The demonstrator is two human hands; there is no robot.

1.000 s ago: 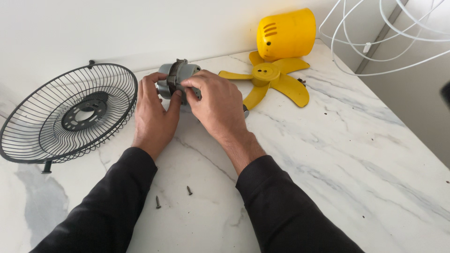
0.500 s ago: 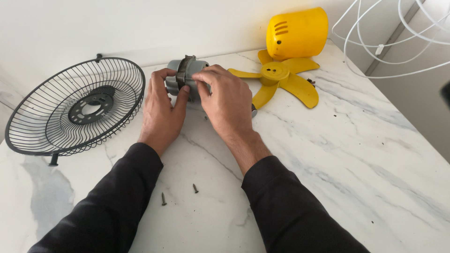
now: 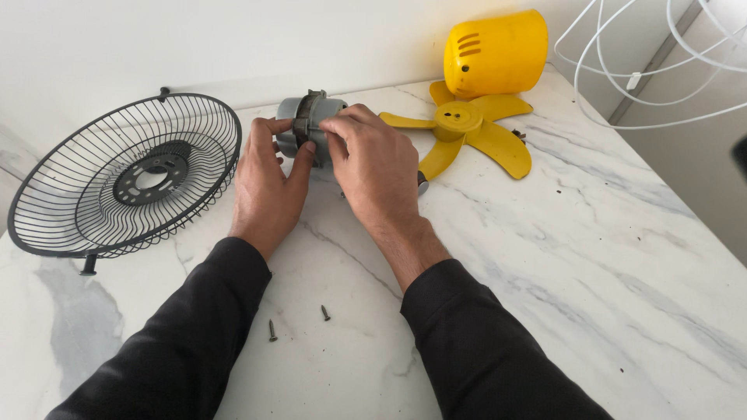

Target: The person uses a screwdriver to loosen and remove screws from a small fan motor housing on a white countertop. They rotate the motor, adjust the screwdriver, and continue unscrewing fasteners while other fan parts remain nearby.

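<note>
Unmoved since before: our left hand (image 3: pixel 268 183) and right hand (image 3: pixel 373 167) both grasp the grey cylindrical metal motor (image 3: pixel 310 124); we hold it steady, black wire guard (image 3: pixel 124 175) at nine o'clock.

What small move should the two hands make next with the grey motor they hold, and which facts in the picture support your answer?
Probably a gentle pull apart. The left hand and right hand grip opposite ends of the grey motor, fingertips at its dark middle band. Two loose screws lie on the marble table, and the yellow fan blade is already off, so the halves may now separate.
</note>
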